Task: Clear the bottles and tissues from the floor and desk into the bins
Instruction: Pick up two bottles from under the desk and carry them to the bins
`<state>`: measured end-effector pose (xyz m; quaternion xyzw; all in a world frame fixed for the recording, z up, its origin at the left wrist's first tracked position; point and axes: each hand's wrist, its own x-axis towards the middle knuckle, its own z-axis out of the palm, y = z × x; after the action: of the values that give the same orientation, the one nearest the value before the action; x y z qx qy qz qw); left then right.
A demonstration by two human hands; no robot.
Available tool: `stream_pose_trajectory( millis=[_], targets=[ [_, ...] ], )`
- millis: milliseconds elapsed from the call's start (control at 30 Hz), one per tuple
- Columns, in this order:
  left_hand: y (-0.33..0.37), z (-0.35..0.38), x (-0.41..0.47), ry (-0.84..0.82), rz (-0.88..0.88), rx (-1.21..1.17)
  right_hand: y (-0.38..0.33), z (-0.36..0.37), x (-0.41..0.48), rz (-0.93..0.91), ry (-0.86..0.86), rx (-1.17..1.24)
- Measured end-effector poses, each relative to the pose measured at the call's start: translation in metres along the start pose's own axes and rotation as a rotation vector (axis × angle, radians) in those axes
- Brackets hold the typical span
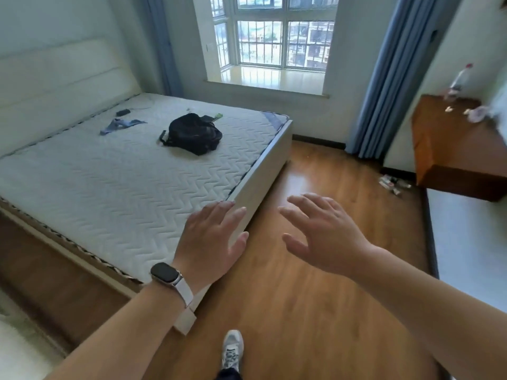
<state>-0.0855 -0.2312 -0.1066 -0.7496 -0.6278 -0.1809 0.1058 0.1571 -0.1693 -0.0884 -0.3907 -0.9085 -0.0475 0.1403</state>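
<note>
With both hands raised palm-down and holding nothing, a person stands on a wooden floor (pixel 315 297) at the foot of a bed (pixel 123 174). Left hand (pixel 211 242), fingers spread, hovers over the bed's near corner, a smartwatch (pixel 166 274) on a white strap at the wrist. Right hand (pixel 326 237), fingers likewise splayed, hangs above bare floor, apart from the left. One sneaker (pixel 232 349) shows at the bottom edge.

At far right, a clear bottle (pixel 459 80) with a red cap stands upright at the back of a brown worktop (pixel 444 149), beside the wall; small pale scraps (pixel 450 108), perhaps tissue, lie near it, along with a blurred pinkish item (pixel 477 114) that cannot be identified. On the floor below the worktop's front corner sits a small heap of litter (pixel 393 183), too small to make out in detail.

A black backpack (pixel 193 134) rests on the bare quilted mattress, with a blue cloth (pixel 120 124) nearer the headboard. Blue curtains (pixel 384 78) frame a barred window (pixel 277 31).
</note>
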Motion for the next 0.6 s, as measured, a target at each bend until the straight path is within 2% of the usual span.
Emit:
stream_pose_trajectory(
  millis=[267,433,600],
  targets=[
    [-0.063,0.064,0.138,-0.038,0.173,-0.118,0.052,0.027,0.085,0.26,-0.029,-0.102],
    [-0.106,0.09,0.213,0.024,0.294,-0.195,0.068,0.04,0.146,0.364,0.008,-0.135],
    [-0.122,0.113,0.267,0.0,0.342,-0.242,0.087,0.052,0.176,0.454,0.022,-0.137]
  ],
)
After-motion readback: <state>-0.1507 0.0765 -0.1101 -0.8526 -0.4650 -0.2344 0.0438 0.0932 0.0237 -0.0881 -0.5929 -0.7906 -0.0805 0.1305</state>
